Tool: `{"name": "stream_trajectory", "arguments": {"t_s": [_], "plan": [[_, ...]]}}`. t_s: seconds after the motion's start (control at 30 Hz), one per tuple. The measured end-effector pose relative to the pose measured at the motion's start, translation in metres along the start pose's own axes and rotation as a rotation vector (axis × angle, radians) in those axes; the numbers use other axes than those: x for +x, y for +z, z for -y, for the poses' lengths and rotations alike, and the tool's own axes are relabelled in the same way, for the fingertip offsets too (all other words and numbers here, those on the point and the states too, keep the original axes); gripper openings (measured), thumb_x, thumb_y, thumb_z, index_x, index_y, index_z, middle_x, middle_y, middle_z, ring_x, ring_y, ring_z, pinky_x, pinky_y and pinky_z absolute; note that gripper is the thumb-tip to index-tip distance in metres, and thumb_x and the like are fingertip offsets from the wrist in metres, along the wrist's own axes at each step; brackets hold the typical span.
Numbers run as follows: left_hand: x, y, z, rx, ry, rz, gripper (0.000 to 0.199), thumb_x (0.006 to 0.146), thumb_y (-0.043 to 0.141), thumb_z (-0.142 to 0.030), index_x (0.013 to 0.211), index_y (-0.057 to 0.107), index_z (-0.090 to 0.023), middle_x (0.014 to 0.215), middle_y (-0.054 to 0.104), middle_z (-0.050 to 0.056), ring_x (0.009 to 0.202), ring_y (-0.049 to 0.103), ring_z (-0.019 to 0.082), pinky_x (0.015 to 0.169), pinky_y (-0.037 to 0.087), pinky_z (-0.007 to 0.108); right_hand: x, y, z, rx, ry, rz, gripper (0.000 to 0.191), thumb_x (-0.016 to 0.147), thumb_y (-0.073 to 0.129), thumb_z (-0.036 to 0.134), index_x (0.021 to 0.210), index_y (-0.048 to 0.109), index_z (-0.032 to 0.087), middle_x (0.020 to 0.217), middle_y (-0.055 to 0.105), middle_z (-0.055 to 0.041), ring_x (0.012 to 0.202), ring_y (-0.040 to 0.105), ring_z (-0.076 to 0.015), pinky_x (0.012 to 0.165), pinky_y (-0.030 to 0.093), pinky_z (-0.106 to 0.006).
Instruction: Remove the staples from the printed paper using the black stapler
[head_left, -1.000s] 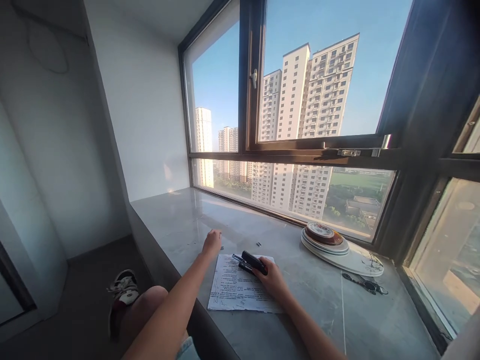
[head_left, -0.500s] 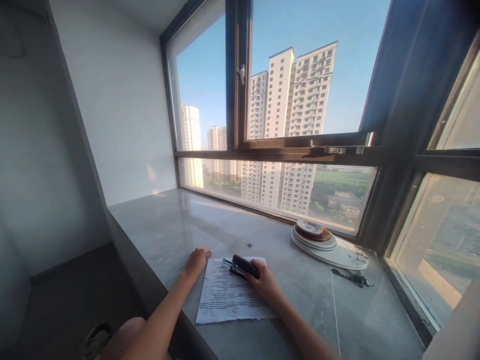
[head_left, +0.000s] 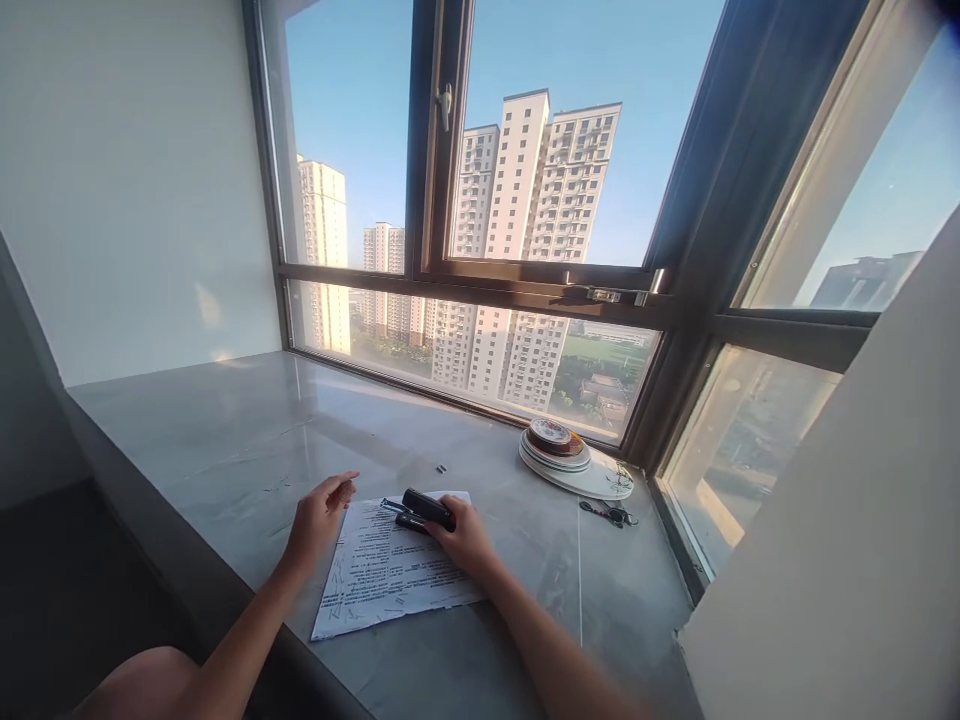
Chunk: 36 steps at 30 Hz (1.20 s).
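My right hand (head_left: 463, 540) is wrapped around a black stapler (head_left: 429, 508), held over the upper part of the printed papers (head_left: 390, 570). The stapler's top is swung up, and a thin metal piece sticks out at its left end. My left hand (head_left: 321, 518) is beside the papers' upper left corner, with its fingers stretched to the right and some of them bent; nothing shows in it. Two small dark pieces that look like staple strips (head_left: 441, 468) lie on the grey sill beyond the stapler.
A stack of plates (head_left: 559, 455) rests on a white oval board (head_left: 611, 482) near the window. In front of it lies a dark keychain-like item (head_left: 609, 514). The wide grey stone sill (head_left: 225, 430) runs along the window frame (head_left: 472, 285), and a white wall (head_left: 832, 520) stands on the right.
My left hand has lifted from the sill by the papers' corner, its fingers now extended. My right hand still grips the stapler. The whole view has turned to the right.
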<state>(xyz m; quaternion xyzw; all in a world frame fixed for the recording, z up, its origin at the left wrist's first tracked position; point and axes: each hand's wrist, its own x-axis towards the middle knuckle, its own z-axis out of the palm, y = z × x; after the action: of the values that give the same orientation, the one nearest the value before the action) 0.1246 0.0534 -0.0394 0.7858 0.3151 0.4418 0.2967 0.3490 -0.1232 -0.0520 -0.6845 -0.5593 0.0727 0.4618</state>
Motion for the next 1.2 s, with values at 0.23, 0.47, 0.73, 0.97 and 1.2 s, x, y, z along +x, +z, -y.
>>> {"name": "stream_trajectory", "arguments": {"t_s": [0.23,0.47,0.73,0.97,1.2], "plan": [[-0.006,0.012,-0.009,0.087,0.258,0.206,0.037,0.100,0.044,-0.050,0.114,0.066,-0.023,0.100,0.075,0.007,0.091,0.072,0.024,0.080,0.057,0.035,0.000,-0.003,0.005,-0.012,0.004,0.011,0.014,0.079,0.071,0.030,0.086,0.068,0.018,0.083,0.067,-0.0009,0.077,0.056,-0.0175,0.066,0.036,-0.024],[-0.011,0.031,-0.007,0.312,0.546,0.384,0.027,0.100,0.046,-0.029,0.106,0.072,-0.026,0.111,0.073,0.006,0.104,0.066,0.024,0.090,0.050,0.038,0.000,0.000,0.003,-0.011,0.008,0.012,0.012,0.078,0.072,0.026,0.086,0.069,0.018,0.084,0.068,-0.0012,0.077,0.057,-0.0174,0.066,0.035,-0.025],[-0.008,0.033,-0.012,0.369,0.515,0.352,0.026,0.101,0.045,-0.027,0.109,0.069,-0.025,0.114,0.072,0.006,0.106,0.065,0.025,0.091,0.046,0.038,0.001,-0.001,0.004,-0.024,0.003,0.003,0.012,0.078,0.073,0.027,0.083,0.068,0.018,0.079,0.065,0.0000,0.074,0.054,-0.0164,0.065,0.034,-0.025],[-0.007,0.037,-0.003,0.316,0.429,0.339,0.024,0.099,0.046,-0.028,0.106,0.069,-0.024,0.106,0.075,0.005,0.101,0.067,0.025,0.092,0.047,0.038,-0.001,-0.003,0.008,0.028,-0.046,0.057,0.013,0.077,0.074,0.025,0.087,0.070,0.018,0.083,0.065,-0.0006,0.076,0.056,-0.0170,0.065,0.036,-0.025],[-0.007,0.039,0.004,0.240,0.380,0.351,0.025,0.096,0.050,-0.027,0.106,0.072,-0.024,0.107,0.076,0.007,0.099,0.069,0.026,0.091,0.048,0.039,-0.002,-0.002,0.013,0.018,-0.047,0.076,0.012,0.077,0.073,0.025,0.087,0.070,0.018,0.081,0.065,-0.0010,0.075,0.056,-0.0170,0.065,0.036,-0.025]]}}
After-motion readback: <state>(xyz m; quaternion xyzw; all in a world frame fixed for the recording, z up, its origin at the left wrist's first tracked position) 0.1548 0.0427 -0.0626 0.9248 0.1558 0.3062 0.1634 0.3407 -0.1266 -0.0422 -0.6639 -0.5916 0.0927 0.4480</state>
